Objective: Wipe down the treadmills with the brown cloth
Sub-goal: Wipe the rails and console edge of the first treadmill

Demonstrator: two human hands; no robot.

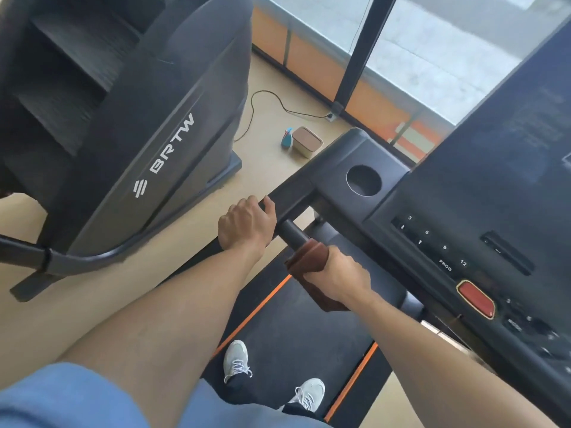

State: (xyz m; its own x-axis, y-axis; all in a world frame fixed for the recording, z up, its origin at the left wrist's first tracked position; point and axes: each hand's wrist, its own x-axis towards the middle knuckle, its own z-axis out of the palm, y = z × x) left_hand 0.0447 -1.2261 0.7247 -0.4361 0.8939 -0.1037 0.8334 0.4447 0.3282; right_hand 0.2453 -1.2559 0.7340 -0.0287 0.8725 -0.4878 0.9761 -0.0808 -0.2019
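Tan flooring (272, 125) runs under two dark gym machines beside a wall of large windows (432, 41) with an orange sill band.

At the middle of the view, the right hand (346, 279) is curled around the brown cloth (312, 273), which is wrapped over a short black handlebar (292, 231) sticking out from the treadmill (463, 211) console. A loose flap of the cloth hangs below the wrist. Just to the left of it, the left hand (245, 225) grips the side rail (287, 186) of the same treadmill, fingers folded over its top edge and thumb toward the handlebar. The two hands are near each other but not touching.

Beyond the right hand sits a round cup holder (364, 180), and to its right the console shows number keys, the word PROG and a red button (477, 299). Below both hands lies the black belt (293, 335) with orange edge stripes, where two grey sneakers (236, 359) stand. Blue sleeves (61, 400) show at the bottom.

Left of the left hand stands a stair machine (139, 118) marked BRTW, with a curved grey rail. Farther out on the floor, past the left hand, a lidded cream tub (306, 143) sits touching a blue spray bottle (287, 140), with a thin cable (278, 103) trailing to a floor socket.
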